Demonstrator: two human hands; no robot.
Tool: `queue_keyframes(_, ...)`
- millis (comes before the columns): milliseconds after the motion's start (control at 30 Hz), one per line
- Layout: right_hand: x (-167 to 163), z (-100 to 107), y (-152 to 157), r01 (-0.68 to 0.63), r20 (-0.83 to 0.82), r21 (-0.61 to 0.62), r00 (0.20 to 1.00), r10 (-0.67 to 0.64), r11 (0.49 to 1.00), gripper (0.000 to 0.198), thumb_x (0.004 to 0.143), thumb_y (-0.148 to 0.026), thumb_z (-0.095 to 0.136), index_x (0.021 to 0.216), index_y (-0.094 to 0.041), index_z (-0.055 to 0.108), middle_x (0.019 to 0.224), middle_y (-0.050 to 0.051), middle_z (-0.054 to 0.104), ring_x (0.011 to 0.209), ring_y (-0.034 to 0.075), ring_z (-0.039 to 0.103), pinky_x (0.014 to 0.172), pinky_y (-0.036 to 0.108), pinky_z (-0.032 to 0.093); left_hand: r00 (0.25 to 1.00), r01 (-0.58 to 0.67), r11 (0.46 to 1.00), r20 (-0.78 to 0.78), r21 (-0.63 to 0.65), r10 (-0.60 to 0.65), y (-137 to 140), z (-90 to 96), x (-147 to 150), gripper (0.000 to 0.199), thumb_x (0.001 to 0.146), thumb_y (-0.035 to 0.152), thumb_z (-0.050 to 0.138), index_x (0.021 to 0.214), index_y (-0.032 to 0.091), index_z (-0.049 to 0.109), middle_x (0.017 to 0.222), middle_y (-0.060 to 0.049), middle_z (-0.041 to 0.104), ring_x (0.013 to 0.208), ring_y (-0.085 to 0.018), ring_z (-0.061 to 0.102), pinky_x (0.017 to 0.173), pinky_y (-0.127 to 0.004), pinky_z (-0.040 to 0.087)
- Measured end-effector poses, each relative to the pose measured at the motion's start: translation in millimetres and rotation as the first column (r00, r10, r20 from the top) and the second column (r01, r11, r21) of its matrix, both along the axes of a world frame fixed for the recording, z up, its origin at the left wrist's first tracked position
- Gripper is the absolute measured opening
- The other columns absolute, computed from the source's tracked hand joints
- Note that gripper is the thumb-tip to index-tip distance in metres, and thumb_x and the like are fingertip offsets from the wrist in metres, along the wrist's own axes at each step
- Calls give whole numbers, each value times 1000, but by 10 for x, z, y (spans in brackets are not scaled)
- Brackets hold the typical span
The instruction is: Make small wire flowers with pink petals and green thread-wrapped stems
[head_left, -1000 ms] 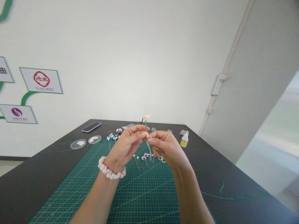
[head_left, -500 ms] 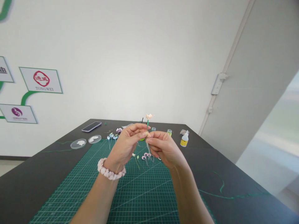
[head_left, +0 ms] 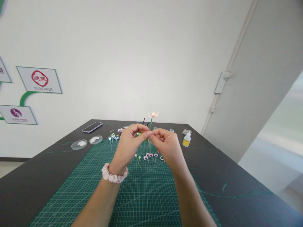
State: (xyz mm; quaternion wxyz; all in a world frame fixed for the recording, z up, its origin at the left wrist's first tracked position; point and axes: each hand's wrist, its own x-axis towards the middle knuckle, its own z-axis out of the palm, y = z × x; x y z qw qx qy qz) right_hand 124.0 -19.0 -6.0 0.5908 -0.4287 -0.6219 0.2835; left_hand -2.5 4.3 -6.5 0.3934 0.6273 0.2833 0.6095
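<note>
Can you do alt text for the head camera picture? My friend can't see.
Someone's left hand and right hand pinch the green stem of a peach flower above a green mat. Lilac flowers lie on the mat; a phone and a white bottle are on the table.

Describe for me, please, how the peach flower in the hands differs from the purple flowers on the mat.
The peach flower stands nearly upright in the grip of the left hand and right hand, while the purple flowers lie on the green mat. The peach flower is a single pale bloom; the purple flowers are several, in a deeper tint. Both the peach flower and the purple flowers have slender stems.
</note>
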Motion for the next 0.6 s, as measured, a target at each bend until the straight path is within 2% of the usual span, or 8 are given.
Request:
queue_keyframes(167,-39,-52,12,147,140,117,977,-163,982,18,75,-30,54,62,-17,57,49,-9,27,47,8,25,46,23,21,997,-63,997,-38,35,64,28,-39,-6,7,72,27,71,73,20,69,76,-1,68,74,-14,59,73,-29,46)
queue_keyframes(267,-58,-59,15,191,175,141,961,-214,971,18,77,-30,54,63,-18,58,50,-8,27,47,8,26,47,24,21,991,-129,990,-36,64,132,26,-36,3,6,71,26,71,71,20,69,75,-1,69,74,-15,60,74,-30,47)
queue_keyframes(400,-69,-54,8,192,167,137,963,-214,972,19,77,-29,54,63,-18,58,50,-9,26,47,9,26,47,24,21,976,-212,973,-35,93,216,-7,-3,14,4,69,24,71,68,20,70,70,0,70,71,-15,62,73,-30,48)
queue_keyframes(600,-43,-58,20,95,121,96,987,-107,991,19,79,-30,56,67,-17,61,50,-8,31,49,9,28,48,25,22,966,-247,957,-37,151,256,-39,25,1,2,69,21,71,67,21,72,71,1,72,70,-15,63,74,-30,49)
